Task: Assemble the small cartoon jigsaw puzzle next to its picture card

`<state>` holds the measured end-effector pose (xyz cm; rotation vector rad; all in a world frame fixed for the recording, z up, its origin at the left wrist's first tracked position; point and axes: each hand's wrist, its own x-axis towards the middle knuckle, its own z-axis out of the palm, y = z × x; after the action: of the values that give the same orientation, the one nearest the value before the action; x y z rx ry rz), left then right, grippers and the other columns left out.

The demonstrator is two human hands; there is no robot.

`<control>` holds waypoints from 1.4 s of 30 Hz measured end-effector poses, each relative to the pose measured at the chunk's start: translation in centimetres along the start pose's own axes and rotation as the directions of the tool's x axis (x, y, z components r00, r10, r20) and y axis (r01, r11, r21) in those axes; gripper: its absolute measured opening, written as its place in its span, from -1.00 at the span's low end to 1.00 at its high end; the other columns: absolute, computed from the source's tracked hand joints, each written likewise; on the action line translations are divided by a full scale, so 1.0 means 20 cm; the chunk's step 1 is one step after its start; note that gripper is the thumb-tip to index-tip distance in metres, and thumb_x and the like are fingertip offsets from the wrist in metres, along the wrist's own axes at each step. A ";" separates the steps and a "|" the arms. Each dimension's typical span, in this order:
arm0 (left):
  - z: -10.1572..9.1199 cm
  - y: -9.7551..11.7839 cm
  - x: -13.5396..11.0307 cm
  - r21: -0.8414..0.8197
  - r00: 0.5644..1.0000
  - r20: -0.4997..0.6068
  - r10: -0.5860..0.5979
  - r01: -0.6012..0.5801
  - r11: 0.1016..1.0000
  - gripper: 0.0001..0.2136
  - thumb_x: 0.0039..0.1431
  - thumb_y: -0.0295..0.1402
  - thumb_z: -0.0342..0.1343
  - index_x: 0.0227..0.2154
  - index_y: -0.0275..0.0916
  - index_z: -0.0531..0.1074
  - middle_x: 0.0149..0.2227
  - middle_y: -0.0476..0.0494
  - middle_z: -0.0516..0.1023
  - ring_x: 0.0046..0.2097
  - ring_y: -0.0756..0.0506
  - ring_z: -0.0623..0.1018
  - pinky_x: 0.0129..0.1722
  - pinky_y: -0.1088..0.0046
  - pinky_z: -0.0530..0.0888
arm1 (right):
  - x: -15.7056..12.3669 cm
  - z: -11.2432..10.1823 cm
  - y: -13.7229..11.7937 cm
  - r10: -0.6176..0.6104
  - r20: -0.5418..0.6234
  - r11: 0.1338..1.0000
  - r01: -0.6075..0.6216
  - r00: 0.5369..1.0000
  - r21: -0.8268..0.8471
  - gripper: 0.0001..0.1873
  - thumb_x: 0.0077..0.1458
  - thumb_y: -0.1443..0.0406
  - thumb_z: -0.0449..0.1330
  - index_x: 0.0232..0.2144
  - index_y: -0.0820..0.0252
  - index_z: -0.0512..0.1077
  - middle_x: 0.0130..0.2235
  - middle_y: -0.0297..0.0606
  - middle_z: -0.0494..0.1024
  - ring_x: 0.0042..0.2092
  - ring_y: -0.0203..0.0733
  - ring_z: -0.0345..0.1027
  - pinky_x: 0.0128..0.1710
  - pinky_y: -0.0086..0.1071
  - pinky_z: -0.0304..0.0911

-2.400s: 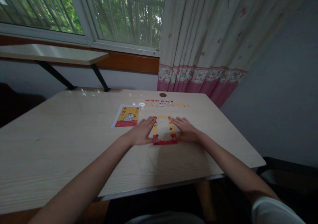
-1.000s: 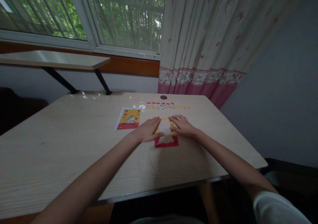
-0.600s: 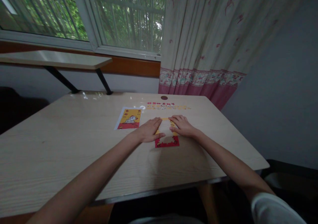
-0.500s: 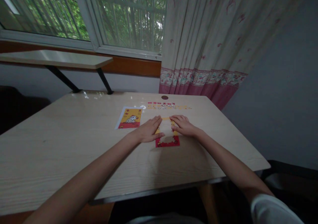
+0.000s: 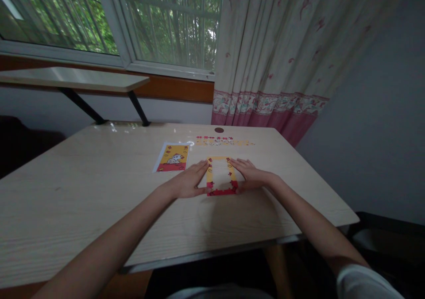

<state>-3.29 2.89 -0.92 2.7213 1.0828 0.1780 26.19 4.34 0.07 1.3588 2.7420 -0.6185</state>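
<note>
A small rectangular puzzle frame (image 5: 221, 192), its border yellow and red and its middle bare, lies flat on the wooden table (image 5: 99, 193). My left hand (image 5: 187, 182) lies flat with fingers stretched out against the frame's left edge. My right hand (image 5: 249, 175) lies flat the same way against its right edge. Neither hand grips anything.
A printed picture card (image 5: 171, 157) in yellow and red lies left of the frame. A row of loose puzzle pieces (image 5: 224, 141) sits behind it, near a round cable hole (image 5: 218, 130). A curtain (image 5: 282, 55) hangs at the back right, a window shelf (image 5: 73, 78) at the back left.
Half a second ago both hands lay over the frame's upper part; they have slid outward to its left and right edges, and the whole frame now shows.
</note>
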 end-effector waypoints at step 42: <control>-0.06 -0.02 -0.01 0.131 0.985 -0.163 -0.057 0.078 0.988 -0.35 0.26 0.03 -0.24 0.20 -0.41 0.06 0.25 -0.45 0.11 0.26 -0.28 0.14 0.20 0.16 0.15 | -0.01 -0.01 -0.02 0.020 0.015 1.000 -0.020 1.000 0.005 0.17 -0.13 -0.16 0.18 0.32 0.12 -0.32 0.36 -0.15 -0.28 0.34 0.15 -0.43 0.28 0.07 -0.43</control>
<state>-3.90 3.14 0.07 2.8263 1.2732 0.3258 25.98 4.09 0.43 1.3754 2.7134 -0.6322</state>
